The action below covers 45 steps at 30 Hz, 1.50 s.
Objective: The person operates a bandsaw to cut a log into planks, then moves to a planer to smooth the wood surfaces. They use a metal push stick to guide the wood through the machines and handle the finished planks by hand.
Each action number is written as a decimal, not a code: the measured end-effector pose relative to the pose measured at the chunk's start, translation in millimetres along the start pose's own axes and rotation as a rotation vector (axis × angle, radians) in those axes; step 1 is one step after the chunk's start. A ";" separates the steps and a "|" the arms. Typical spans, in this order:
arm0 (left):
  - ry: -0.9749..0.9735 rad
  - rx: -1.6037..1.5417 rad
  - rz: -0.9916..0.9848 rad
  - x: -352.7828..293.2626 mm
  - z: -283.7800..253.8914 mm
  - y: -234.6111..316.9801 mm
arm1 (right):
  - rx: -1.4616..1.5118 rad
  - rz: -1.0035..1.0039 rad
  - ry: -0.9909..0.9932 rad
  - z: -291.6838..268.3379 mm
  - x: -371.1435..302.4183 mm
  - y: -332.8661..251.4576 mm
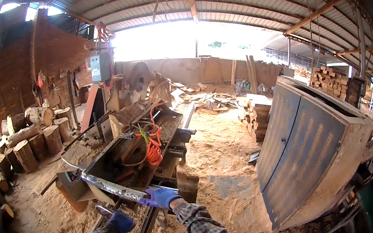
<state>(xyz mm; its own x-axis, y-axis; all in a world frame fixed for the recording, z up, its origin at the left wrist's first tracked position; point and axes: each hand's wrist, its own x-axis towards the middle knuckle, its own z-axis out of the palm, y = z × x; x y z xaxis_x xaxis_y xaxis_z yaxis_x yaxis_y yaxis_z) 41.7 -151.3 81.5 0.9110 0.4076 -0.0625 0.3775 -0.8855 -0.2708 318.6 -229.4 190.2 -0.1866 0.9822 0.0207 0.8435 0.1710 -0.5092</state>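
Both my hands wear blue gloves, at the near end of a long sawdust-covered machine bed [170,135]. My right hand [161,197] is closed over the right end of a worn metal bar [113,188] that runs across the front of the machine. Lower and to the left, my left hand [121,221] is curled in a fist at the side of a small metal handwheel [103,211], seemingly gripping it. A coiled orange air hose [154,153] with a green fitting lies over the machine bed beyond the bar.
Cut logs [26,154] are piled on the left. A large round saw blade housing [136,76] and grey control box [100,68] stand ahead. Tall dark cabinet [293,149] is on the right, stacked planks [257,114] behind it. Sawdust [213,148] covers the floor.
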 end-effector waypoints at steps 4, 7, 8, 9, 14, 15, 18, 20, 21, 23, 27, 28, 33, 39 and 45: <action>0.063 -0.053 0.089 -34.2 -21.4 1.7 | -0.032 0.034 0.087 27.8 -17.3 -20.6; 0.084 -0.074 0.047 -55.4 -23.0 6.2 | 0.014 0.078 0.109 18.9 -40.6 -57.4; 0.118 -0.105 0.041 -61.7 -26.1 9.4 | -0.047 0.088 0.157 29.9 -43.3 -59.7; 0.132 -0.131 0.045 -67.4 -27.7 9.1 | -0.035 0.073 0.184 37.1 -45.8 -61.7; 0.266 -0.210 0.023 -94.0 -29.6 10.6 | -0.078 0.075 0.304 46.0 -68.8 -96.5; 0.328 -0.225 0.045 -99.7 -31.9 11.4 | -0.089 0.103 0.298 47.8 -72.9 -102.4; 0.345 -0.297 0.066 -123.5 -44.3 -0.5 | -0.023 0.088 0.287 58.7 -69.1 -122.8; 0.362 -0.221 -0.006 -137.8 -45.4 -3.6 | -0.036 0.089 0.335 69.5 -70.1 -131.8; 0.390 -0.200 -0.027 -141.5 -41.8 -5.7 | -0.041 0.087 0.346 65.7 -74.3 -143.9; 0.405 -0.212 -0.099 -162.4 -31.9 -14.6 | -0.054 0.084 0.343 72.8 -74.7 -157.8; 0.399 -0.389 -0.161 -192.7 -41.7 -33.1 | -0.176 0.075 0.435 99.7 -77.7 -180.8; 0.390 -0.383 -0.176 -203.6 -32.6 -40.7 | -0.234 0.108 0.425 101.2 -79.4 -197.3; 0.640 -0.611 -0.347 -237.7 9.0 -75.7 | -0.364 0.238 0.515 136.3 -64.0 -241.2; 0.560 -0.559 -0.239 -252.0 -8.3 -84.0 | -0.569 0.183 0.732 136.8 -57.3 -273.0; 0.524 -0.646 -0.452 -262.2 -6.7 -105.6 | -0.508 0.164 0.797 144.7 -35.0 -279.6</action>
<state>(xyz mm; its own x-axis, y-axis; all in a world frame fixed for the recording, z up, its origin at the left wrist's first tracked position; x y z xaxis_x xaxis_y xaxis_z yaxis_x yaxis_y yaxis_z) -236.0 -166.2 132.9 0.5552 0.7288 0.4007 0.5885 -0.6847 0.4300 16.5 -322.8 207.3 0.1926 0.7289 0.6570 0.9813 -0.1442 -0.1276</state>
